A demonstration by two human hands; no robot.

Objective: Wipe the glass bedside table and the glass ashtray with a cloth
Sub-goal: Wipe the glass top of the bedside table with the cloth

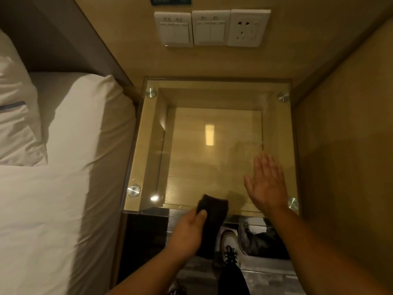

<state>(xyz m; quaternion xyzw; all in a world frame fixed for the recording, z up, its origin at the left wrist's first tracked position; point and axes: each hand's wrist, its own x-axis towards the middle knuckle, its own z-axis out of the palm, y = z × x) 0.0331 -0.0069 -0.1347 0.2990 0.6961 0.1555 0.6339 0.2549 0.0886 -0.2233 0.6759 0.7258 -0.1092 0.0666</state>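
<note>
A white-sheeted bed (63,177) with a pillow (14,116) lay at the left, just beside the glass counter (212,133) with its metal corner studs. At the counter's near edge, the person's left hand (187,228) held its grip clamped on a dark cloth (212,216), which hung over the glass edge. The right hand (265,184) was spread flat, fingers apart, over the counter's near right part, below wall switches (191,28) and a socket (247,27).

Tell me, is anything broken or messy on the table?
Nothing broken or spilled. The glass table shows only faint smears near the right hand. The left hand holds the dark cloth. No ashtray is in sight.
</note>
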